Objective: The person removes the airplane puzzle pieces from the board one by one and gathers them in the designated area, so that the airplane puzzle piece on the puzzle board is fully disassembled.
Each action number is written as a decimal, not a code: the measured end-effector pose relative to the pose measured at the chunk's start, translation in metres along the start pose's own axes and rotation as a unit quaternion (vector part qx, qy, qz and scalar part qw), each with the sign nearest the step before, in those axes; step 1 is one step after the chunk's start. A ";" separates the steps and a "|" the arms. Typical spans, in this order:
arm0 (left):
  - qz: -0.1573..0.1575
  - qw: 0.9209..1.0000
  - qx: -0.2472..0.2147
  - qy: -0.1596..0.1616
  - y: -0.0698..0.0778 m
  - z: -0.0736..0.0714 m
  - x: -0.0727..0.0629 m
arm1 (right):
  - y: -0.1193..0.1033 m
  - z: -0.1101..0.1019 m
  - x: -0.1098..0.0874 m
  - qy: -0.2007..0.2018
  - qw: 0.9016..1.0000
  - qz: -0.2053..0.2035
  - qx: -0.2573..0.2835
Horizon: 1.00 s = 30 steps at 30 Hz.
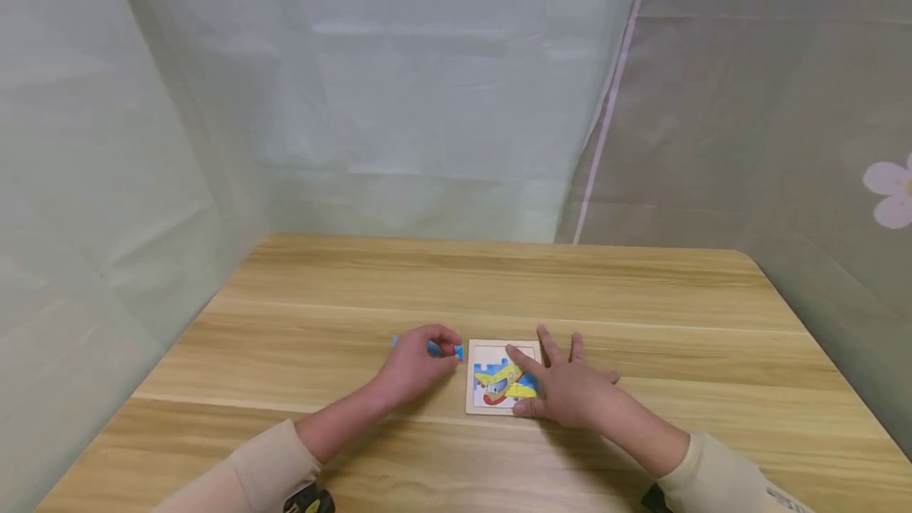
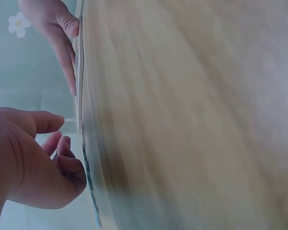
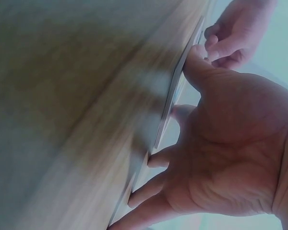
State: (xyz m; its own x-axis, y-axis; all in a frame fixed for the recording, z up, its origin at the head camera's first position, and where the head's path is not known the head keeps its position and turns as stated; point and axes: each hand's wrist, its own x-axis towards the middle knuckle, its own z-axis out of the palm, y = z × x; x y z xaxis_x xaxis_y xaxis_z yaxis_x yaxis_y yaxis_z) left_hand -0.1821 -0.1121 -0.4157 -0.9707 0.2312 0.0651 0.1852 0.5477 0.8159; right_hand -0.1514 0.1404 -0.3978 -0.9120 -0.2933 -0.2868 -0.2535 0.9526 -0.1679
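A square jigsaw board with a pale frame lies on the table. It holds a partly filled picture of a yellow and red airplane, with bare patches at the top and lower left. Just left of the board, my left hand pinches a small blue puzzle piece between thumb and forefinger. More blue shows under and behind that hand, partly hidden. My right hand is spread over the board's right side. Its thumb presses the near edge, the forefinger reaches across the picture, and other fingers touch the table.
The wooden table extends around the board on all sides. Pale cloth hangs behind it and on the left, with a darker grey cloth at right. In the left wrist view, thin pieces lie flat below the left hand.
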 end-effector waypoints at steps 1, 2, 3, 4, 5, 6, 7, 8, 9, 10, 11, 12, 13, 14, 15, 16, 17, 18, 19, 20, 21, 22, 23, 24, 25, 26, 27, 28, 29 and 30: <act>0.006 1.000 0.001 -0.006 0.000 0.001 0.000 | 0.000 0.000 0.000 0.000 1.000 0.000 -0.001; 0.011 1.000 0.004 -0.013 0.000 0.002 0.000 | 0.000 0.000 0.000 0.000 1.000 -0.001 -0.003; 0.015 1.000 0.005 -0.019 0.001 0.003 -0.001 | 0.000 0.000 -0.001 0.000 1.000 -0.001 -0.003; 0.020 0.999 0.006 -0.028 0.001 0.004 -0.001 | 0.000 -0.001 -0.001 0.000 1.000 -0.002 -0.002; 0.021 0.999 0.007 -0.036 0.001 0.005 -0.001 | 0.000 -0.001 -0.001 -0.001 1.000 -0.003 -0.003; 0.024 0.999 0.010 -0.042 0.002 0.006 -0.001 | 0.000 -0.001 -0.001 -0.001 1.000 -0.005 -0.003; 0.026 0.998 0.012 -0.048 0.003 0.007 -0.001 | 0.000 -0.001 0.000 -0.001 1.000 -0.007 -0.005; 0.027 0.998 0.016 -0.052 0.004 0.009 -0.001 | 0.000 -0.001 -0.001 -0.002 1.000 -0.009 -0.006; 0.029 0.998 0.020 -0.056 0.004 0.010 -0.001 | 0.000 -0.001 0.000 -0.003 1.000 -0.011 -0.007; 0.031 0.997 0.024 -0.060 0.005 0.011 -0.001 | 0.001 -0.001 0.000 -0.004 1.000 -0.012 -0.006; 0.031 0.997 0.026 -0.063 0.006 0.012 -0.001 | 0.001 -0.001 0.000 -0.004 1.000 -0.014 -0.007; 0.034 0.997 0.028 -0.066 0.006 0.012 -0.001 | 0.001 -0.001 0.000 -0.005 1.000 -0.014 -0.006; 0.036 0.997 0.029 -0.069 0.007 0.013 -0.001 | 0.001 -0.001 0.000 -0.005 1.000 -0.015 -0.005; 0.038 0.996 0.030 -0.071 0.007 0.014 -0.001 | 0.001 -0.001 0.000 -0.005 1.000 -0.015 -0.004; 0.039 0.996 0.031 -0.074 0.008 0.015 -0.001 | 0.001 -0.002 0.000 -0.006 1.000 -0.015 -0.003; 0.042 0.996 0.032 -0.077 0.009 0.015 -0.002 | 0.001 -0.002 0.000 -0.006 1.000 -0.015 -0.001; 0.044 0.995 0.033 -0.081 0.010 0.016 -0.001 | 0.001 -0.002 0.000 -0.006 1.000 -0.014 -0.001; 0.045 0.995 0.035 -0.083 0.010 0.016 -0.001 | 0.001 -0.002 0.000 -0.006 1.000 -0.014 -0.001; 0.045 0.995 0.038 -0.085 0.011 0.016 -0.002 | 0.001 -0.002 0.000 -0.006 1.000 -0.013 -0.002; 0.045 0.994 0.041 -0.088 0.012 0.017 -0.002 | 0.001 -0.002 0.000 -0.005 1.000 -0.013 -0.003; 0.045 0.994 0.045 -0.090 0.012 0.017 -0.002 | 0.001 -0.002 0.000 -0.005 1.000 -0.013 -0.004; 0.045 0.994 0.048 -0.091 0.013 0.017 -0.002 | 0.001 -0.002 0.000 -0.005 1.000 -0.013 -0.005; 0.045 0.993 0.051 -0.092 0.013 0.018 -0.001 | 0.001 -0.002 0.000 -0.004 1.000 -0.014 -0.007; 0.045 0.993 0.054 -0.093 0.013 0.018 -0.001 | 0.000 -0.002 0.000 -0.004 1.000 -0.014 -0.007; 0.045 0.993 0.057 -0.093 0.013 0.018 -0.001 | 0.000 -0.002 0.000 -0.004 1.000 -0.014 -0.008; 0.044 0.993 0.060 -0.094 0.013 0.019 -0.001 | 0.000 -0.003 0.000 -0.005 1.000 -0.014 -0.008; 0.044 0.993 0.061 -0.094 0.013 0.019 -0.001 | 0.000 -0.003 0.000 -0.005 1.000 -0.014 -0.007; 0.043 0.993 0.062 -0.095 0.013 0.019 -0.002 | 0.000 -0.003 0.000 -0.006 1.000 -0.014 -0.006; 0.043 0.993 0.063 -0.095 0.012 0.020 -0.002 | 0.000 -0.003 0.000 -0.006 1.000 -0.013 -0.005; 0.042 0.993 0.063 -0.096 0.012 0.020 -0.002 | 0.000 -0.003 0.000 -0.007 1.000 -0.013 -0.002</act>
State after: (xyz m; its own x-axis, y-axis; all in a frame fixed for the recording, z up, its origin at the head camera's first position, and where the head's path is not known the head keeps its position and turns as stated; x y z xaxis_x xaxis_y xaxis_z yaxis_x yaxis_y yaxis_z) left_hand -0.1751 -0.0896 -0.4171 -0.9065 0.4222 0.0094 0.2933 0.6133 0.7334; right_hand -0.1524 0.1408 -0.3950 -0.9002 -0.3191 -0.2962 -0.2788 0.9450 -0.1708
